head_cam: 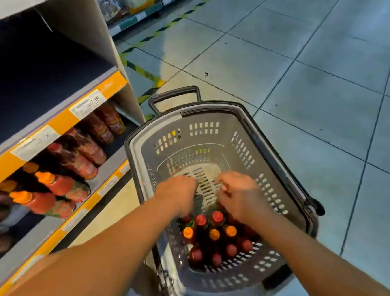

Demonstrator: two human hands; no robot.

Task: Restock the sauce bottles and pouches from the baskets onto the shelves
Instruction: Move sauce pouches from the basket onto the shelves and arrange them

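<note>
A: How much of the restocking can be judged as done?

B: Part of it, it would seem. On the lower shelf point(109, 155) at the left, a row of sauce bottles point(70, 175) is seen lying on their sides, orange caps towards the aisle at the near end and darker red ones further along. The shelf above point(43, 70) is seen dark and bare where it is in view. Whether pouches have been placed anywhere cannot be told.

A: And what is left in the basket?

B: A cluster of upright bottles point(215, 238) is packed into the near end of the grey basket point(237, 128), which stands on the tiled floor point(312, 63) just right of the shelves. Red and orange caps are mixed. The far half of the basket floor is bare, so it may be judged that a good share has been taken out. No pouches are seen in it.

A: What is being done by the hands?

B: Both are reached down into the basket, above the far edge of the cluster. The left hand point(177, 194) is seen from the back with fingers curled downward; whether a bottle is gripped cannot be told, since the fingers are hidden. The same applies to the right hand point(239, 195): its fingers are bent and blurred, and no held thing can be made out.

A: So the step in hand?

B: Probably the next bottles being picked up.
</note>
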